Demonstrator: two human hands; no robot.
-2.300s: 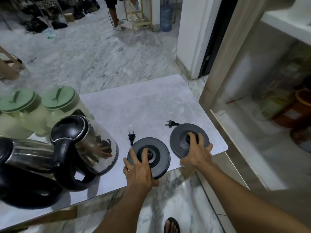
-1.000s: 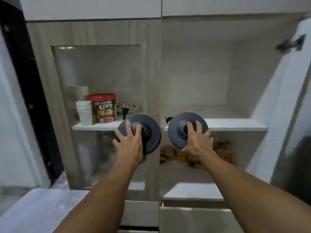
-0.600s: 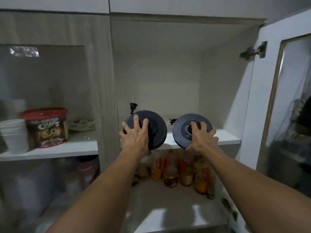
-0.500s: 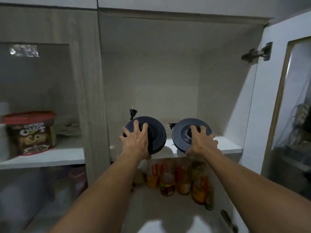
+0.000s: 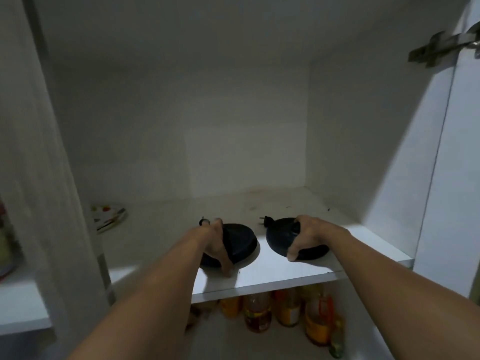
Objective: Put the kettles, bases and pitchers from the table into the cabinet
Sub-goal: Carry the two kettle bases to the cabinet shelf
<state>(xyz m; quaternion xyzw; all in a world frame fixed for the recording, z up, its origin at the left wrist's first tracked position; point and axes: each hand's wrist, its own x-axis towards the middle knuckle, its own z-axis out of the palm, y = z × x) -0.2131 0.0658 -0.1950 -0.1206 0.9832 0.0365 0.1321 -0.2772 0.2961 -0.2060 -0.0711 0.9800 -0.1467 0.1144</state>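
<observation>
Two round black kettle bases lie flat on the white cabinet shelf (image 5: 285, 271), side by side near its front edge. My left hand (image 5: 217, 242) grips the left base (image 5: 240, 241) by its left rim. On the right base (image 5: 279, 239), my right hand (image 5: 305, 236) holds the top and front rim. A short black plug sticks out behind each base: the left plug (image 5: 204, 221) and the right plug (image 5: 266, 219). No kettle or pitcher is in view.
The shelf behind the bases is bare back to the cabinet wall. A patterned plate (image 5: 109, 216) lies at the shelf's left. Several bottles (image 5: 285, 310) stand on the shelf below. The open door with its hinge (image 5: 439, 49) is at right; a vertical divider (image 5: 46, 178) at left.
Both hands carried the bases from the table up into the cabinet and lowered them from tilted upright to flat on the shelf. The view has moved closer to the shelf.
</observation>
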